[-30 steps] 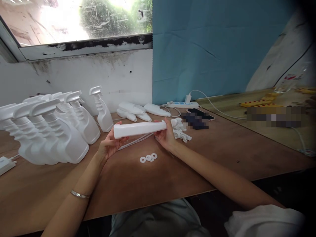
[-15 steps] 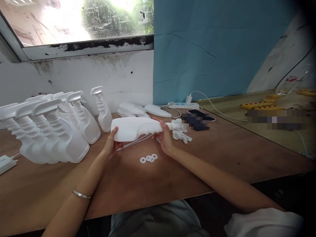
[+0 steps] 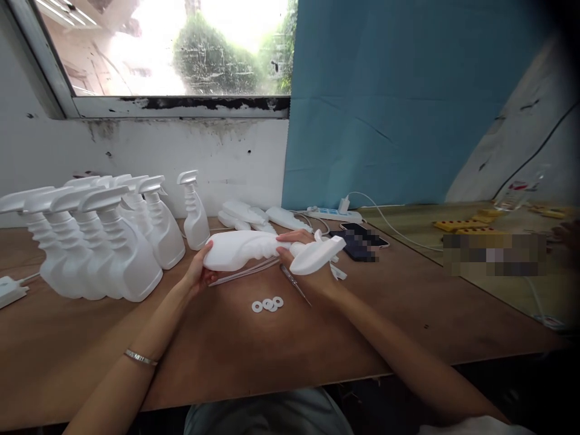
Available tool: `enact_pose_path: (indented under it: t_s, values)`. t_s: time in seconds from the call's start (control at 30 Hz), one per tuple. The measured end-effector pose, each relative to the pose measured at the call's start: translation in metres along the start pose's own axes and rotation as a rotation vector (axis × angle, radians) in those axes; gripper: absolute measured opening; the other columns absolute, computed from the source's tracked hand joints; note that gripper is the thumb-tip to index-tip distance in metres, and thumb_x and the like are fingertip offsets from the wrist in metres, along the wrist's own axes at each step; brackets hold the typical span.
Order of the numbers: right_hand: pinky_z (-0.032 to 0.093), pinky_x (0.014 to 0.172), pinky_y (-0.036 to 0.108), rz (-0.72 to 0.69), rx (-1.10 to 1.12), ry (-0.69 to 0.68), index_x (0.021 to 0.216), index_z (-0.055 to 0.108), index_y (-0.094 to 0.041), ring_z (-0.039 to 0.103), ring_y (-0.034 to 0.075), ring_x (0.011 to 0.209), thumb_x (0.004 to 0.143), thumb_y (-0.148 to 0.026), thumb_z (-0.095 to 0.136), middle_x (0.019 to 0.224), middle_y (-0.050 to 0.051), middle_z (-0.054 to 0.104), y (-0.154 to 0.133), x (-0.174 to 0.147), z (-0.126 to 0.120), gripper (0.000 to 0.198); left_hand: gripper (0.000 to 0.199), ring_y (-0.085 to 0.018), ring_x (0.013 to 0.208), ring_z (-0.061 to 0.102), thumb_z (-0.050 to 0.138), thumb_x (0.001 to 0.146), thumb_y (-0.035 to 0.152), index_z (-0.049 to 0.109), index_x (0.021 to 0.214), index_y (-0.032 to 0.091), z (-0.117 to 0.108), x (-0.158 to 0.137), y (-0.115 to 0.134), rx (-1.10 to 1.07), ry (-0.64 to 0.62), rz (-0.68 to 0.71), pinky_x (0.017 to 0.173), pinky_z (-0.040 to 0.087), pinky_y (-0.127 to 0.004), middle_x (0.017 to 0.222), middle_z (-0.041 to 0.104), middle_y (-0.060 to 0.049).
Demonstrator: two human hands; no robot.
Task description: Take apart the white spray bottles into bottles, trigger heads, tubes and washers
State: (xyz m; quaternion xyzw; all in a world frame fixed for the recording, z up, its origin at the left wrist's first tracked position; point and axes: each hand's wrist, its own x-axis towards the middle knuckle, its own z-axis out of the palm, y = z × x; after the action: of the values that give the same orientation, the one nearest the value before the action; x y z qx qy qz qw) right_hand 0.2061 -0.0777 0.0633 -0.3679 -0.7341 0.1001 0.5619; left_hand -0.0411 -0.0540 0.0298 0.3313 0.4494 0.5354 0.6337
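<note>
A white plastic bottle [image 3: 238,249] lies sideways in the air above the table, its base to the left. My left hand [image 3: 198,269] is closed around the base end. At the neck end, my right hand [image 3: 294,237] is closed on a white trigger spray head [image 3: 317,257], which hides much of the palm. Whether the head is threaded on cannot be seen. Behind that hand, loose white spray parts [image 3: 339,273] partly show. Below are thin white tubes [image 3: 247,271], a slim pointed tool [image 3: 296,285] and several white ring washers [image 3: 267,304].
Several upright spray bottles [image 3: 136,260] stand in rows at left, with a single one [image 3: 194,211] nearer the wall. Headless bottles [image 3: 244,212] lie at the back. A power strip [image 3: 333,214] and phones [image 3: 365,234] are behind. Another person's hand [image 3: 568,237] shows at the right edge.
The spray head now shows in my right hand at the bottle's neck. The bottle has turned slightly, and the pointed tool is in plain sight. The camera view has shifted.
</note>
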Motion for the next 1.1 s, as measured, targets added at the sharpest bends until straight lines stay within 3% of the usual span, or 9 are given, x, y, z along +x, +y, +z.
enact_pose_path:
  t_s: [0.17, 0.33, 0.5, 0.67, 0.8, 0.97, 1.1]
  values:
    - [0.044, 0.079, 0.041, 0.021, -0.123, 0.1, 0.082, 0.062, -0.02, 0.057, 0.021, 0.08, 0.072, -0.038, 0.061, 0.087, 0.004, 0.06, 0.014, 0.02, -0.018, 0.02, 0.031, -0.008, 0.036, 0.045, 0.041, 0.08, 0.043, 0.047, 0.088, 0.014, 0.003, -0.001, 0.003, -0.04, -0.107, 0.002, 0.039, 0.043, -0.022, 0.067, 0.06, -0.005]
    - [0.042, 0.079, 0.037, -0.024, -0.385, 0.262, 0.083, 0.061, -0.017, 0.054, 0.021, 0.083, 0.073, -0.034, 0.057, 0.087, 0.007, 0.059, 0.056, 0.07, -0.027, 0.02, 0.029, -0.011, 0.05, 0.054, 0.048, 0.077, 0.039, 0.047, 0.092, 0.015, 0.001, 0.001, 0.001, -0.004, -0.151, -0.014, 0.049, 0.047, -0.024, 0.077, 0.061, -0.007]
    - [0.041, 0.075, 0.033, 0.11, -0.606, 0.15, 0.088, 0.056, -0.013, 0.054, 0.023, 0.086, 0.077, -0.024, 0.046, 0.093, 0.012, 0.059, 0.109, 0.113, 0.009, 0.019, 0.031, -0.014, 0.061, 0.058, 0.052, 0.074, 0.042, 0.051, 0.091, 0.016, 0.0, 0.001, -0.003, 0.026, -0.192, -0.016, 0.052, 0.046, -0.023, 0.079, 0.061, -0.006]
    - [0.04, 0.079, 0.034, 0.218, -0.738, 0.025, 0.096, 0.054, -0.007, 0.052, 0.027, 0.096, 0.077, -0.016, 0.044, 0.105, 0.02, 0.054, 0.135, 0.127, 0.044, 0.024, 0.029, -0.012, 0.061, 0.056, 0.054, 0.072, 0.04, 0.051, 0.089, 0.016, -0.003, 0.002, -0.004, -0.008, -0.156, -0.017, 0.053, 0.045, -0.022, 0.081, 0.06, -0.005]
    - [0.04, 0.079, 0.034, 0.266, -0.851, -0.161, 0.094, 0.057, -0.007, 0.054, 0.026, 0.095, 0.081, -0.017, 0.044, 0.105, 0.019, 0.056, 0.144, 0.123, 0.051, 0.021, 0.03, -0.012, 0.061, 0.056, 0.056, 0.071, 0.04, 0.052, 0.089, 0.017, -0.004, 0.004, -0.005, -0.019, -0.146, -0.001, 0.053, 0.045, -0.023, 0.082, 0.059, -0.005]
    - [0.041, 0.083, 0.04, 0.246, -0.957, -0.377, 0.099, 0.055, -0.011, 0.055, 0.019, 0.094, 0.084, -0.033, 0.049, 0.102, 0.008, 0.058, 0.14, 0.117, 0.052, 0.028, 0.031, -0.012, 0.061, 0.055, 0.06, 0.068, 0.037, 0.051, 0.089, 0.017, -0.002, 0.002, -0.006, -0.021, -0.134, 0.027, 0.053, 0.045, -0.022, 0.084, 0.058, -0.005]
    - [0.03, 0.094, 0.047, 0.104, -0.989, -0.459, 0.095, 0.058, -0.009, 0.047, 0.026, 0.107, 0.084, -0.019, 0.047, 0.105, 0.015, 0.057, 0.122, 0.108, 0.058, 0.019, 0.033, -0.011, 0.061, 0.055, 0.061, 0.066, 0.038, 0.051, 0.089, 0.017, -0.001, 0.0, -0.004, -0.01, -0.125, 0.053, 0.053, 0.044, -0.022, 0.086, 0.058, -0.004]
